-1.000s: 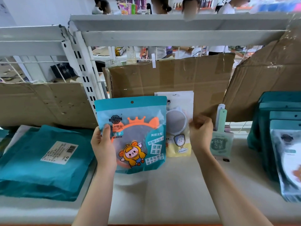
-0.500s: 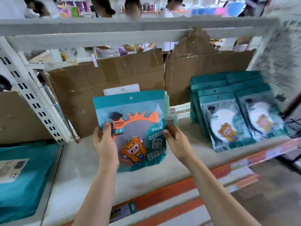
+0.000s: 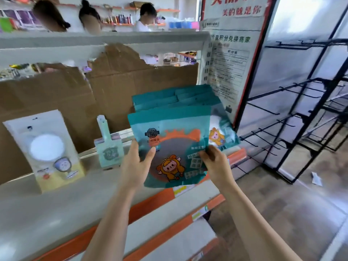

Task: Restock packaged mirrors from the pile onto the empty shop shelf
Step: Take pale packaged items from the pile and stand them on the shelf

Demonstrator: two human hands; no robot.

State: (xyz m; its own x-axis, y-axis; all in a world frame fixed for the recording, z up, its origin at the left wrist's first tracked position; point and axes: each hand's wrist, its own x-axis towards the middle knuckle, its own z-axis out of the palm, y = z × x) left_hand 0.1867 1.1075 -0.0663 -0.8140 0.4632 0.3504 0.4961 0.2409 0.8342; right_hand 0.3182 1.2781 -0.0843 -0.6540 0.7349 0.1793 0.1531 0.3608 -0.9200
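A teal packaged mirror (image 3: pixel 175 140) with an orange crown and a cartoon figure is upright between both hands, just in front of the shelf's right end. My left hand (image 3: pixel 138 164) grips its lower left edge. My right hand (image 3: pixel 214 161) pinches its lower right edge. Directly behind it a row of several matching teal mirror packs (image 3: pixel 180 100) leans on the grey shelf (image 3: pixel 56 204) against brown cardboard (image 3: pixel 131 91).
A white and yellow mirror pack (image 3: pixel 47 147) and a small green handled mirror pack (image 3: pixel 109 149) stand to the left on the shelf. A black wire hook rack (image 3: pixel 301 119) stands on the floor at right. A red-framed poster (image 3: pixel 231 53) hangs beside the shelf. People stand beyond the upper shelf.
The view and both hands have swung right along the shelf, carrying the teal mirror pack from beside the white pack to in front of the row of teal packs. My right hand took hold of it.
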